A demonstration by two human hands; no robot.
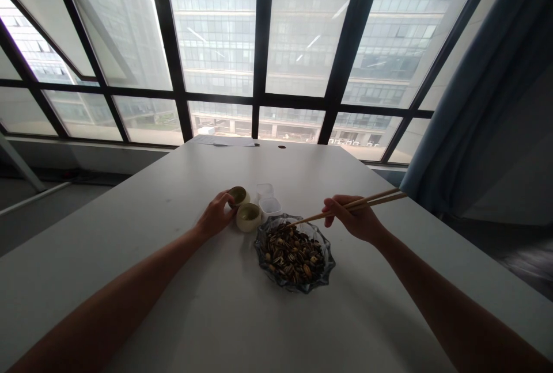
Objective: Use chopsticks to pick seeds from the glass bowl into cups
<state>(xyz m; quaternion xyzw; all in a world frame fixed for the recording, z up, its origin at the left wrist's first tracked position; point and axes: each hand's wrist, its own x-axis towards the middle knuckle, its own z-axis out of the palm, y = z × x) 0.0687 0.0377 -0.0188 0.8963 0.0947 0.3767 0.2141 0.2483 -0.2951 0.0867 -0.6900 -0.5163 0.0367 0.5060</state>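
— Cataloguing from the near side: getting how far?
— Starting with the bowl (298, 288), resting on the table (173, 327), holding a deep heap of seeds (296, 258). Judging by that heap: seemingly only beginning, with plenty remaining.
— Showing anything done?
— Showing nothing surely finished. Adding the nearer cup (247, 225), sitting just beside the bowl, its inside too dim for reading.
— Entering hands?
— Right hand (356, 220): gripping two chopsticks (317, 217) in bent fingers, pointing the tips into the seeds at the bowl's far-left side. Left hand (216, 214): gripping the farther cup (237, 193), keeping thumb near the rim, hiding some fingers; leaving unclear whether lifting or merely steadying.
— Listing farthest last?
— Adding two clear tubs (270, 206), sitting just right of both cups, showing no seeds. Ending with papers (224, 141), lying at the table's far end, before the window (220, 33).
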